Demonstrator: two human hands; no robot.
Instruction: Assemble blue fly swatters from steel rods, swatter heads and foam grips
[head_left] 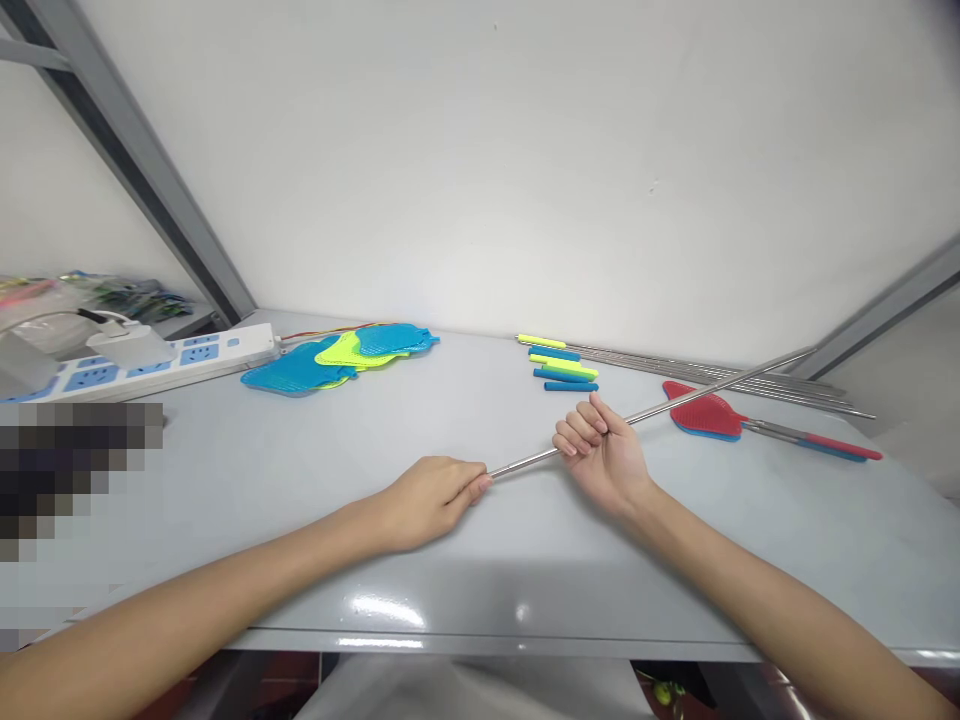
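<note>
My right hand [604,455] is wrapped round a long thin metal rod [694,394], palm turned up. The rod slants from the middle of the table up to the right. At its lower end my left hand [435,500] pinches the tip, and the fingers hide what is there. Right of my right hand lie red and blue fly swatters [705,412], one on the other. Beyond it several blue and yellow handle tubes [566,375] lie in a group. Behind them rests a bundle of metal rods [675,365].
Blue and yellow swatter heads [300,368] lie overlapping at the back left of the grey table [300,450]. A white power strip [202,352] with a plugged-in adapter [131,345] stands left of them. A white wall [480,180] rises behind, with metal frame posts at both sides.
</note>
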